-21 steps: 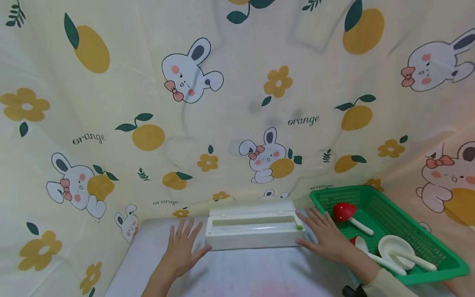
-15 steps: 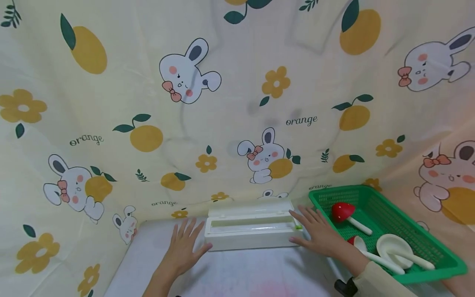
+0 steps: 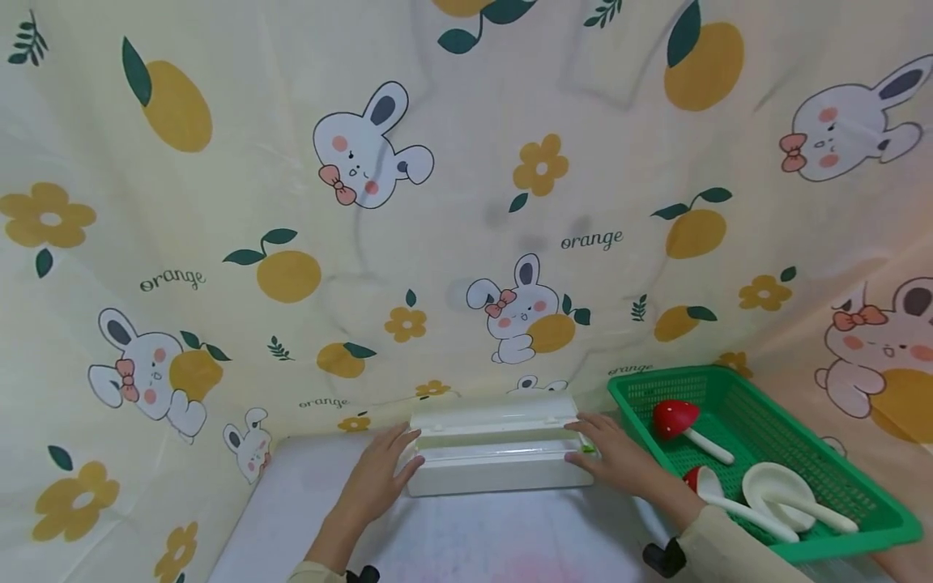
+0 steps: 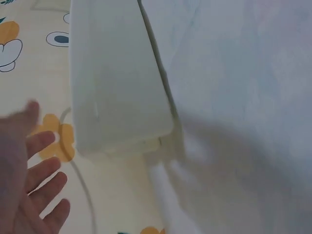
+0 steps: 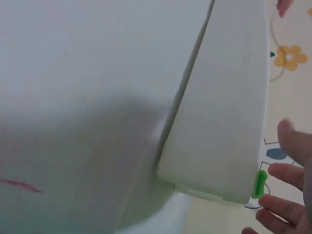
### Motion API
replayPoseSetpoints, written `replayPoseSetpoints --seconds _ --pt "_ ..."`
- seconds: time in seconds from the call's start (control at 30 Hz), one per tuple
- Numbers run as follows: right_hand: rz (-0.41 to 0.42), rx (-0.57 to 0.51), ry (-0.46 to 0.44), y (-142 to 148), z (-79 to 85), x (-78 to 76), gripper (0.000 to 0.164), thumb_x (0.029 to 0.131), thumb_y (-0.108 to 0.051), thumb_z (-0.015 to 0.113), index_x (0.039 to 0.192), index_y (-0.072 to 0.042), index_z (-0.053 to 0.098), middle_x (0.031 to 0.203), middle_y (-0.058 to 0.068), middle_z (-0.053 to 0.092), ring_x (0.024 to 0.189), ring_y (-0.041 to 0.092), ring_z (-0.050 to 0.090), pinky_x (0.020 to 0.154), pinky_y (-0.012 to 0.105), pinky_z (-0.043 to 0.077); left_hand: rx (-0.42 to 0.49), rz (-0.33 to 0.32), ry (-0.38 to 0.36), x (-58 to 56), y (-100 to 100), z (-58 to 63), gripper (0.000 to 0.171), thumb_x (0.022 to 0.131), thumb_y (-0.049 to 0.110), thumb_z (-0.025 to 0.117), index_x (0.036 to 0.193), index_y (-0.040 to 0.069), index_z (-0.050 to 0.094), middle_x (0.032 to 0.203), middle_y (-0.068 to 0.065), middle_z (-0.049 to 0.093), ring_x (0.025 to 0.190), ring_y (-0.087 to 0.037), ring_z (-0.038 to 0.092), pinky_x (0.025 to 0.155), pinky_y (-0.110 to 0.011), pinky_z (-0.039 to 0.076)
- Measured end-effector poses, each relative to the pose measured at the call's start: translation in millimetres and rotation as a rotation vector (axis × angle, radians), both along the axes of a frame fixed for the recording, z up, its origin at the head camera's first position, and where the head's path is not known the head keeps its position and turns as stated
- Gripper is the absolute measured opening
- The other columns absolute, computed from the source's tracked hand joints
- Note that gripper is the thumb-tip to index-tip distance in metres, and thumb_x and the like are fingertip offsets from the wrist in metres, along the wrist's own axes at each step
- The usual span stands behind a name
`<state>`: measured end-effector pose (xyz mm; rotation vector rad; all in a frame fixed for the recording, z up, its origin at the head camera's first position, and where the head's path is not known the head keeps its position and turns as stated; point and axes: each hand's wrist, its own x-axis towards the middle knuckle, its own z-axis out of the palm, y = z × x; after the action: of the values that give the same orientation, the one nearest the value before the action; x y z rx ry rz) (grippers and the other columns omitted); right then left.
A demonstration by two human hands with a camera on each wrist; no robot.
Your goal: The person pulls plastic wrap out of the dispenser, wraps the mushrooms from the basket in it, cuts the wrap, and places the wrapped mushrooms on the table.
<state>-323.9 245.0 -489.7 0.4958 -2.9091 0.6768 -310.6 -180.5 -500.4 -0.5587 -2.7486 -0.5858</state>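
Observation:
A white cling film dispenser (image 3: 503,479) lies lengthwise at the back of the table, its long lid (image 3: 496,410) standing up behind the open trough. Clear film shows along the slot. My left hand (image 3: 373,478) is at the dispenser's left end, thumb and fingers spread apart; in the left wrist view these fingers (image 4: 46,192) are relaxed beside the box. At the other end, my right hand (image 3: 618,457) has its fingers over the right corner. Close to its fingertips is a small green slider (image 5: 260,184) on the dispenser's edge.
A green plastic basket (image 3: 838,478) stands to the right, near my right forearm. In it lie a red mushroom-topped ladle (image 3: 678,419), another red-and-white ladle (image 3: 751,512) and a white one (image 3: 780,490). A patterned cloth (image 3: 452,202) hangs behind the white table (image 3: 481,534).
My left hand has moved right and up to the dispenser's left end. My right hand has shifted left onto its right end. The dispenser stays in place with the lid up.

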Motion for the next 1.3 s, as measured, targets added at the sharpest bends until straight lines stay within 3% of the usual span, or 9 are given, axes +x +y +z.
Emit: replayPoseSetpoints --seconds 0.2,0.33,0.53,0.8,1.07,1.17,1.3 --pt "0.022 -0.012 0.042 -3 -4.1 -5.1 0.031 0.092 -0.028 0.074 0.12 -0.018 0.069 0.129 0.005 0.063 0.123 0.029 0.054 0.1 0.052 0.049 0.045 -0.004 0.066 -13.4 14 -6.4 0.034 0.098 0.025 0.067 0.131 0.022 0.064 0.137 -0.003 0.057 0.129 -0.026 0.052 0.106 -0.05 0.044" --pt "0.022 0.01 0.064 -5 -7.1 -7.6 0.027 0.092 -0.023 0.074 0.118 -0.016 0.071 0.124 0.004 0.066 0.122 0.029 0.056 0.1 0.05 0.05 0.048 -0.024 0.113 -20.7 22 -10.5 0.022 0.094 0.022 0.071 0.116 0.023 0.072 0.12 0.002 0.062 0.116 -0.022 0.057 0.098 -0.045 0.049" --pt "0.001 -0.014 0.053 -9 -5.2 -8.4 0.024 0.091 -0.021 0.075 0.114 -0.017 0.072 0.117 0.001 0.067 0.112 0.024 0.059 0.094 0.046 0.053 0.074 -0.064 0.153 -29.1 29 -13.8 0.013 0.089 0.019 0.076 0.102 0.023 0.075 0.109 0.006 0.065 0.104 -0.019 0.06 0.089 -0.044 0.051" --pt "-0.016 0.023 0.043 -13 -4.3 -8.7 0.017 0.089 -0.018 0.077 0.106 -0.019 0.074 0.107 -0.005 0.067 0.105 0.019 0.058 0.091 0.043 0.054 0.069 -0.046 0.07 -34.8 35 -10.5 0.017 0.089 0.02 0.076 0.106 0.022 0.076 0.11 0.004 0.066 0.107 -0.024 0.061 0.089 -0.049 0.05" --pt "0.007 0.025 0.03 -15 0.1 -8.6 0.012 0.089 -0.015 0.077 0.097 -0.023 0.077 0.096 -0.012 0.069 0.101 0.016 0.055 0.089 0.038 0.051 0.075 -0.001 0.069 -39.2 40 -16.1 0.006 0.087 0.021 0.077 0.088 0.025 0.073 0.106 0.006 0.065 0.103 -0.022 0.062 0.085 -0.049 0.048" --pt "0.003 0.034 0.028 -17 1.4 -8.2 0.011 0.089 -0.015 0.077 0.097 -0.022 0.077 0.095 -0.012 0.069 0.1 0.016 0.054 0.087 0.038 0.052 0.154 0.032 0.021 -41.7 40 -21.8 0.004 0.089 0.025 0.075 0.088 0.025 0.071 0.107 0.007 0.065 0.101 -0.018 0.063 0.089 -0.05 0.046" --pt "-0.017 0.04 0.015 -19 2.9 -8.3 0.01 0.089 -0.017 0.077 0.097 -0.023 0.077 0.094 -0.013 0.068 0.101 0.016 0.054 0.087 0.037 0.051 0.329 0.066 -0.043 -45.5 39 -30.6 0.004 0.091 0.025 0.073 0.091 0.025 0.069 0.108 0.007 0.064 0.097 -0.014 0.063 0.094 -0.052 0.044"
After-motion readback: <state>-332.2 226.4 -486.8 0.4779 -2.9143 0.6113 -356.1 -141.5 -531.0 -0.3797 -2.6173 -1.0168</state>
